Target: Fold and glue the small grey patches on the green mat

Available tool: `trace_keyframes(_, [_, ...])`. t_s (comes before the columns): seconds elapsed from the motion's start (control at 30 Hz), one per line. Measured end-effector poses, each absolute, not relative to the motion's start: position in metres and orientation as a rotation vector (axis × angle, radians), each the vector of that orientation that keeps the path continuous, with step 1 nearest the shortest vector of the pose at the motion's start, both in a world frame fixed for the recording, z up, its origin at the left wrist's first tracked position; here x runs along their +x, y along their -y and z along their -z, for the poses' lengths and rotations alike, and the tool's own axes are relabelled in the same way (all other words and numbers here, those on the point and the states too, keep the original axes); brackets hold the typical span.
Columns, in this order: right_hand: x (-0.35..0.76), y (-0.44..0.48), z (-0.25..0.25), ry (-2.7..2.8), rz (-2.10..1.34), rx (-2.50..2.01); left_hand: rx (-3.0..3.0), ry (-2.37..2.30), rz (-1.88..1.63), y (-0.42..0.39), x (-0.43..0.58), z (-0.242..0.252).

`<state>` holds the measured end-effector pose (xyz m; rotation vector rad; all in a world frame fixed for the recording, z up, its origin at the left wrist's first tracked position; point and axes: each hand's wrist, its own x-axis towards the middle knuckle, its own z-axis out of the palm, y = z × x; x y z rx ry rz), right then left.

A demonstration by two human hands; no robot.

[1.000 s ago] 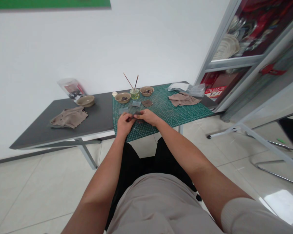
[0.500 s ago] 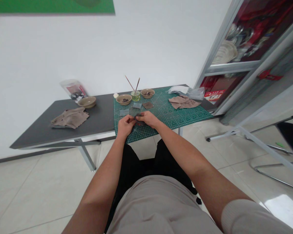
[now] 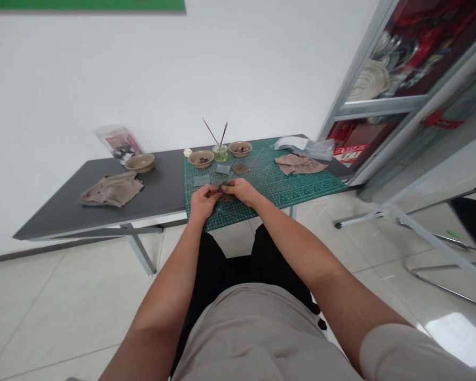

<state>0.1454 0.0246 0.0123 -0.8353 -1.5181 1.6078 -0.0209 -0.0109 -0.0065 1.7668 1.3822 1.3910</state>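
Observation:
Over the near edge of a green cutting mat (image 3: 269,185), my left hand (image 3: 204,201) and my right hand (image 3: 241,191) meet. Between them is a small dark grey piece (image 3: 224,187), partly covered by the fingers; its kind is too small to tell. My right thumb and fingers pinch it from the right. My left fingers are closed against its left side. Just beyond the hands lie a grey-blue square (image 3: 222,169), a brown square pad (image 3: 240,168) and another flat grey piece (image 3: 201,181).
Behind stand two tan bowls, one (image 3: 200,159) on the left and one (image 3: 240,148) on the right, with dark bits inside. A glass jar (image 3: 220,153) between them holds two thin sticks. Brown cloths (image 3: 111,189) lie at both sides. A third bowl (image 3: 140,163) sits left.
The view has tilted slightly downward. Both hands stay together at the dark piece, with only a small shift of the fingers.

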Motion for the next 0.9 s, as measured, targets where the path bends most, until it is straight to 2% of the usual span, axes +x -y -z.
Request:
trace_keyframes(0.17, [0.146,-0.032,-0.003,1.354,-1.645,-0.77,1.62,-1.308,-1.454,0.008,-0.022,0.007])
trace_keyframes(0.53, [0.147,-0.036,-0.001,1.428,-1.71,-0.768,1.715,-1.29,-1.385,0.009,-0.024,0.008])
trace_keyframes(0.9, [0.145,-0.032,-0.002,1.487,-1.534,-0.888,1.981,-1.44,-1.313,0.013,-0.022,0.006])
